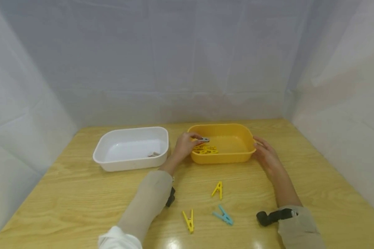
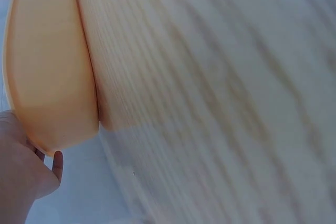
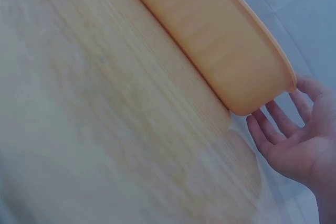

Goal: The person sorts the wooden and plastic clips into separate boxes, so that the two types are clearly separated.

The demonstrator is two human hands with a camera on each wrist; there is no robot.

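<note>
My left hand (image 1: 187, 143) reaches over the left rim of a yellow tub (image 1: 233, 157) and pinches a grey clothespin (image 1: 204, 139) just above several yellow clothespins (image 1: 205, 149) lying inside. My right hand (image 1: 263, 152) rests with straight fingers against the tub's right end; in the right wrist view its fingers (image 3: 278, 129) lie beside the tub's corner (image 3: 252, 98). The left wrist view shows the tub's outer wall (image 2: 47, 77) and part of my left hand (image 2: 23, 177). A white tub (image 1: 131, 162) to the left holds a grey clothespin (image 1: 153, 154).
On the wooden table (image 1: 81, 193) in front of the tubs lie two yellow clothespins (image 1: 218, 190) (image 1: 188, 220) and a blue one (image 1: 223, 215). White sheeting walls in the table on three sides.
</note>
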